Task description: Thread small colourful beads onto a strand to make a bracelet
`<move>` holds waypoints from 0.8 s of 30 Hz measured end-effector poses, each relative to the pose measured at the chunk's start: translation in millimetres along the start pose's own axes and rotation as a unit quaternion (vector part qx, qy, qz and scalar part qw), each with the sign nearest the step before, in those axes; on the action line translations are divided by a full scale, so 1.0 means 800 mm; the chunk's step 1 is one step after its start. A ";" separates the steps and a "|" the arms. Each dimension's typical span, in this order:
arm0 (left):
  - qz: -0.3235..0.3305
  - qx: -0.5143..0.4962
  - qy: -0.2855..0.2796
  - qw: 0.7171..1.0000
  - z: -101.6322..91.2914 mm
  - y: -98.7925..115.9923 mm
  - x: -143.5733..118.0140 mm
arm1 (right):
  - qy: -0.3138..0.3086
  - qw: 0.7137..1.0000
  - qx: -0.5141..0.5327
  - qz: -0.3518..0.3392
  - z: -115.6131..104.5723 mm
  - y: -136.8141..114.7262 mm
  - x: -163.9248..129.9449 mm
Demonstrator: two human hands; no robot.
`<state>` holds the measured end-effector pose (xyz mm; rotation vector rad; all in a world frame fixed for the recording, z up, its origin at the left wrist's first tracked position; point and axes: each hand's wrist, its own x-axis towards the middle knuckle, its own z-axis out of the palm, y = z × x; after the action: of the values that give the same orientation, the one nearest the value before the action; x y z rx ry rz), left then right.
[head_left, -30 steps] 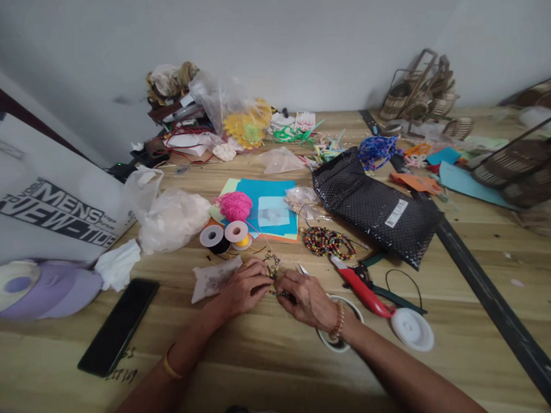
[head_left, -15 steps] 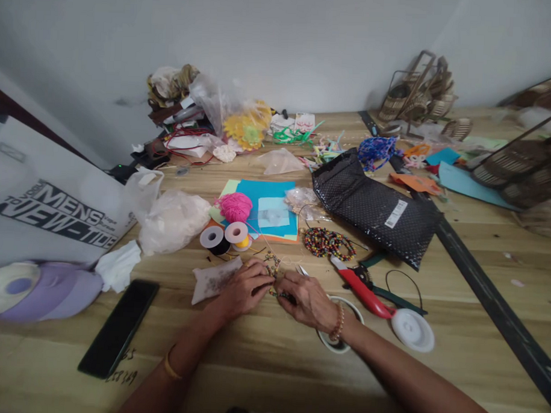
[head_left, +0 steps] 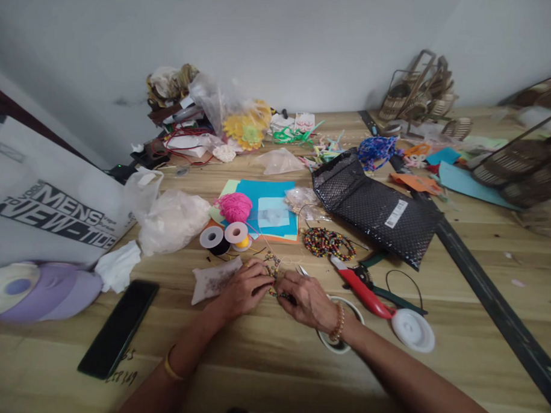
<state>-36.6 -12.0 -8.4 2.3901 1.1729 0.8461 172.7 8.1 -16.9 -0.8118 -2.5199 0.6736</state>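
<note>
Both hands meet on a small beaded piece (head_left: 272, 272) that lies on the wooden table (head_left: 456, 333), just in front of the pile of coloured beads (head_left: 328, 242). The left hand (head_left: 245, 288) and the right hand (head_left: 306, 298) are closed, pinching it from each side; neither is nearer. The piece runs away from the person. Its shape and thread are mostly hidden by the fingers.

Plain grey-white wall (head_left: 281, 44) w/ dark scuff up left. Light wood table (head_left: 270, 363), dark metal strip (head_left: 489, 292) running diag. on right side. Soft, even light.
</note>
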 end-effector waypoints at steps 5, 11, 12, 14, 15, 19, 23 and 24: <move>0.004 -0.004 0.004 1.000 0.001 0.000 0.000 | 0.001 1.000 0.003 -0.002 0.000 0.000 0.000; 0.009 0.006 0.014 1.000 0.000 0.001 0.003 | 0.009 1.000 0.016 -0.001 0.001 0.001 0.000; 0.008 0.007 0.021 1.000 0.000 0.001 0.003 | 0.011 1.000 0.025 0.000 0.001 0.000 0.000; 0.005 0.008 0.036 0.999 0.001 0.000 0.002 | 0.015 0.998 0.056 0.004 -0.002 0.000 0.001; 0.002 0.009 0.044 0.999 0.001 0.000 0.002 | 0.019 0.997 0.078 0.007 -0.003 -0.001 0.001; -0.015 0.014 0.068 0.998 0.003 -0.001 0.001 | 0.059 0.979 0.190 0.035 -0.011 0.002 0.004; -0.039 -0.009 0.090 0.995 0.003 0.005 0.005 | 0.079 0.934 0.330 0.110 -0.014 0.010 0.006; -0.049 -0.024 0.090 0.994 0.002 0.008 0.006 | 0.074 0.916 0.371 0.132 -0.015 0.011 0.006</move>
<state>-29.3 -11.9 -4.2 2.2366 1.3096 1.0625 178.8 21.1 -11.2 -0.8573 -1.7914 1.4698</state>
